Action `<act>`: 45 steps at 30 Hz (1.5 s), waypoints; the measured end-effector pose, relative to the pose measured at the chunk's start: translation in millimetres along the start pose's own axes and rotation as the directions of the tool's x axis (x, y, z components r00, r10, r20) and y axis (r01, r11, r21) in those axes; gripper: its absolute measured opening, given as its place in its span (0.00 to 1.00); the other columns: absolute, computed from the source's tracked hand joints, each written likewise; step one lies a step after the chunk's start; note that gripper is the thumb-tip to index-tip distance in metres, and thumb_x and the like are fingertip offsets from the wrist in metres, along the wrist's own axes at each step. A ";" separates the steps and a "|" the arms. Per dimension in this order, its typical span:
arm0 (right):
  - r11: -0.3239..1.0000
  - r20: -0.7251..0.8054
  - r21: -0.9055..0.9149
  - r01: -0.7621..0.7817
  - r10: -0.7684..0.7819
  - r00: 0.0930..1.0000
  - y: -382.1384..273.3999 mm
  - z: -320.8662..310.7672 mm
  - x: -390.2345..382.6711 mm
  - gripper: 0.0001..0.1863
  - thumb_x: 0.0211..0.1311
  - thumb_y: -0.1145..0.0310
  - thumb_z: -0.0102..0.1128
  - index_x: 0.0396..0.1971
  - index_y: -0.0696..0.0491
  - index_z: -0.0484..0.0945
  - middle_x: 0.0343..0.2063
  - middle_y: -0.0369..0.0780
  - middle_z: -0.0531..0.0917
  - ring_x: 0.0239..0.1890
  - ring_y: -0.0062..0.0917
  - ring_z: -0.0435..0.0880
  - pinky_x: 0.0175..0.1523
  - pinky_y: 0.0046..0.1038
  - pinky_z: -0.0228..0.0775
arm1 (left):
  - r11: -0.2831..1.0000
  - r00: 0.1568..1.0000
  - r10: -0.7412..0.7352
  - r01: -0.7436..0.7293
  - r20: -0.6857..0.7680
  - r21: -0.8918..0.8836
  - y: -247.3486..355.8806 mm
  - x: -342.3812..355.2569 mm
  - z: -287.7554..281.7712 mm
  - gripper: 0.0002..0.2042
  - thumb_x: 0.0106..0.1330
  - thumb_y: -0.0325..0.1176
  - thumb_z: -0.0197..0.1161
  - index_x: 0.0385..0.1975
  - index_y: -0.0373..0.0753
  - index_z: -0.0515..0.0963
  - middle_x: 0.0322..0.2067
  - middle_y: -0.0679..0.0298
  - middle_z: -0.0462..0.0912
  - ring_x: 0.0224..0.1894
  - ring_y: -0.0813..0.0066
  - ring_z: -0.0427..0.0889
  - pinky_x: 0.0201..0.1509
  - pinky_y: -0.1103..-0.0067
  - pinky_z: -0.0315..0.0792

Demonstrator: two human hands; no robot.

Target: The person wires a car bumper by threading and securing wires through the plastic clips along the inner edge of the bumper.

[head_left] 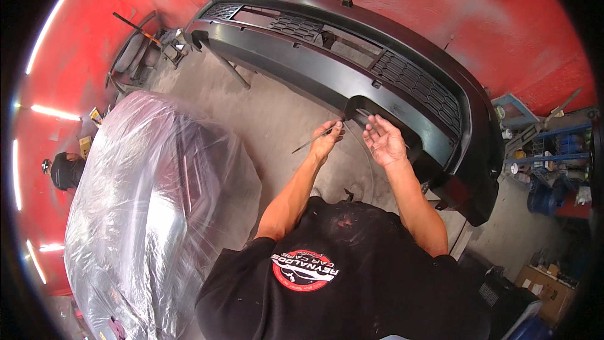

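Observation:
A black car bumper [296,66] with honeycomb grille mesh stands raised in front of me, curving from the far left to the near right. My left hand [325,143] is closed, pinching a thin dark rod [308,143] that slants down to the left. Beside it, close to the bumper's lower recess, my right hand [385,143] is raised with the palm toward me and the fingers curled. A slim grey piece [363,113] shows at its fingertips; most of it is hidden behind the hand, and its kind is unclear.
On the left stands a large bulky form under clear plastic sheeting [151,214]. A support leg [233,70] stands below the bumper. Blue shelving [553,145] and a cardboard box [546,291] are at right. A person in dark clothes [67,170] is at far left.

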State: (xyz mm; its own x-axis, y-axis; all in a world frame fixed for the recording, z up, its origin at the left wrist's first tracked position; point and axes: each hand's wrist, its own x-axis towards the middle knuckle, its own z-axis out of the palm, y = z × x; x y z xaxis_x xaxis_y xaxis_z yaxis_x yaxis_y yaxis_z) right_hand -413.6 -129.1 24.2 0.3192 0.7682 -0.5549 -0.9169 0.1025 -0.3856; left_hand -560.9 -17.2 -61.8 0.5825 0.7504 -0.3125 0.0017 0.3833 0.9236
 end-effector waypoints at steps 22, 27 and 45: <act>0.571 -0.004 -0.821 0.019 -0.039 0.999 32.1 -31.4 55.9 0.12 0.59 0.65 0.60 0.39 0.54 0.73 0.30 0.34 0.79 0.31 0.18 0.77 0.35 0.22 0.72 | 0.996 0.957 -0.080 0.064 -0.281 -0.066 2.3 -18.4 22.5 0.12 0.68 0.36 0.47 0.32 0.35 0.74 0.26 0.62 0.78 0.28 0.75 0.78 0.36 0.78 0.74; 0.770 -0.024 -0.617 -0.166 0.193 0.981 61.4 -19.6 62.9 0.10 0.62 0.65 0.56 0.36 0.55 0.73 0.27 0.38 0.80 0.25 0.19 0.78 0.23 0.18 0.68 | 0.998 0.939 -0.053 0.040 -0.339 -0.044 -11.6 -36.0 37.3 0.15 0.67 0.39 0.47 0.27 0.34 0.74 0.22 0.62 0.78 0.23 0.76 0.75 0.30 0.78 0.72; 0.814 -0.162 -0.579 0.046 -0.170 0.972 85.6 -18.1 94.4 0.05 0.62 0.71 0.54 0.30 0.56 0.76 0.24 0.36 0.80 0.23 0.17 0.76 0.27 0.18 0.69 | 0.970 0.954 -0.231 0.211 -0.192 -0.119 -17.0 -50.0 29.0 0.13 0.67 0.36 0.46 0.25 0.35 0.73 0.21 0.66 0.74 0.21 0.78 0.72 0.26 0.81 0.70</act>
State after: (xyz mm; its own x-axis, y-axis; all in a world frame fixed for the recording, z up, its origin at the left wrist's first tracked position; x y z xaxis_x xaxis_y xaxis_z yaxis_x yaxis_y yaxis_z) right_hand -457.6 -59.3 -74.5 0.5050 0.6267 -0.5934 -0.5933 -0.2473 -0.7661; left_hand -566.5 -76.8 -55.5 0.3988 0.7309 -0.5538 0.0277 0.5941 0.8039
